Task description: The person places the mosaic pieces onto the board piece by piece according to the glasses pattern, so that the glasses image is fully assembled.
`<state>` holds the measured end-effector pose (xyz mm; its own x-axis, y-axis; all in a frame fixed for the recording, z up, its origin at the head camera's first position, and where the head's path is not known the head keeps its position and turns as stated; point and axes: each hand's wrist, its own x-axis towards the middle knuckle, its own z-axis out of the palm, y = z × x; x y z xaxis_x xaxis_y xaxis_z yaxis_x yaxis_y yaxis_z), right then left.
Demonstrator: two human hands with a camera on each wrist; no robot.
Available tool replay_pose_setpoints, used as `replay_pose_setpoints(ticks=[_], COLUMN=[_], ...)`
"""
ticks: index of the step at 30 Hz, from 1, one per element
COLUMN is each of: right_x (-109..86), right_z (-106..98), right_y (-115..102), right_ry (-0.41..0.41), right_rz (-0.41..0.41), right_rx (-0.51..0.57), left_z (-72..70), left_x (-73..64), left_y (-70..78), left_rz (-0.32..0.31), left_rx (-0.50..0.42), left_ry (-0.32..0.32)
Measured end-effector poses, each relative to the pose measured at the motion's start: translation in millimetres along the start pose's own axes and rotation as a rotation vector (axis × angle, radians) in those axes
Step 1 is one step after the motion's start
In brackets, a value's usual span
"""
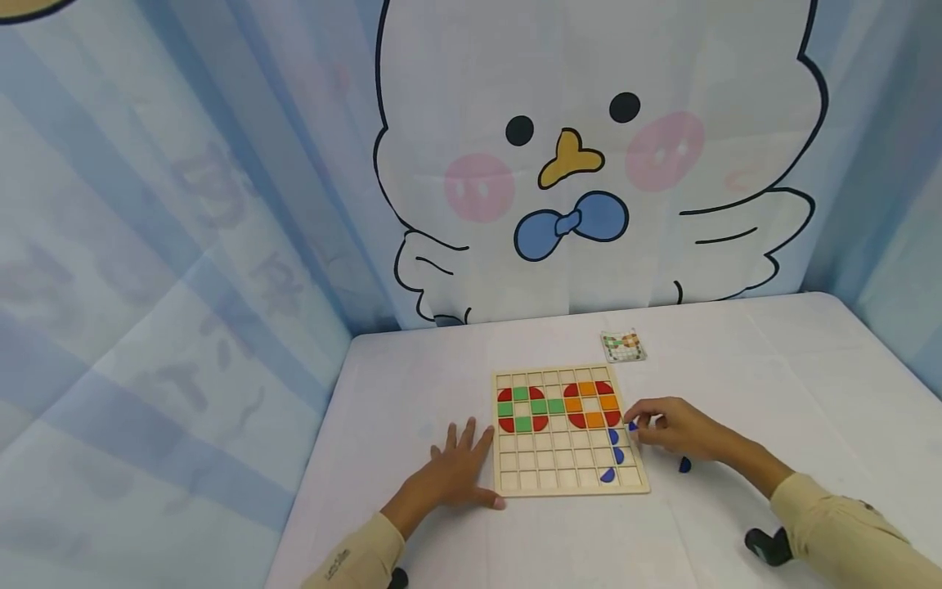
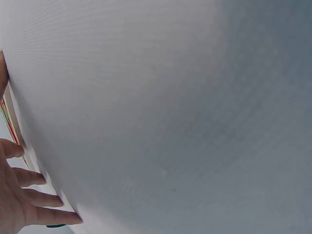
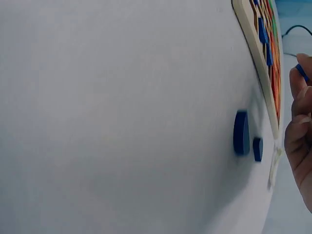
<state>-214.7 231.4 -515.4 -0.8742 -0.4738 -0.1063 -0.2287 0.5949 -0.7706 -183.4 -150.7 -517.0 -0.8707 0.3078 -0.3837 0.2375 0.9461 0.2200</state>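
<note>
A wooden grid board lies on the table with red, green and orange pieces making two ring shapes joined by green squares. Several blue curved-edge pieces sit in its lower right cells. My right hand pinches a small blue piece between thumb and finger, beside the board's right edge. My left hand is spread flat along the left edge, its fingertips and thumb right at the board's side. In the left wrist view, the straight fingers show beside the board's edge.
Loose blue pieces lie on the table below the right hand, one of them also visible in the head view. A small printed pattern card lies beyond the board's top right corner. A cartoon-printed curtain hangs behind the table.
</note>
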Motion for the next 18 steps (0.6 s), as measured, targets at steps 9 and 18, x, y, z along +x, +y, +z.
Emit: replay_pose_setpoints(ticks=[9, 18], right_x=[44.2, 72.0], right_z=[38.2, 64.3], right_y=[-26.6, -47.8], right_ry=[-0.152, -0.188], right_rz=[-0.141, -0.140], right_rx=[0.056, 0.022], left_z=[3.4, 3.4], left_x=[2.4, 2.1], left_y=[-1.3, -1.2], left_rz=[0.011, 0.002], left_rx=[0.009, 0.033], left_ry=[0.011, 0.013])
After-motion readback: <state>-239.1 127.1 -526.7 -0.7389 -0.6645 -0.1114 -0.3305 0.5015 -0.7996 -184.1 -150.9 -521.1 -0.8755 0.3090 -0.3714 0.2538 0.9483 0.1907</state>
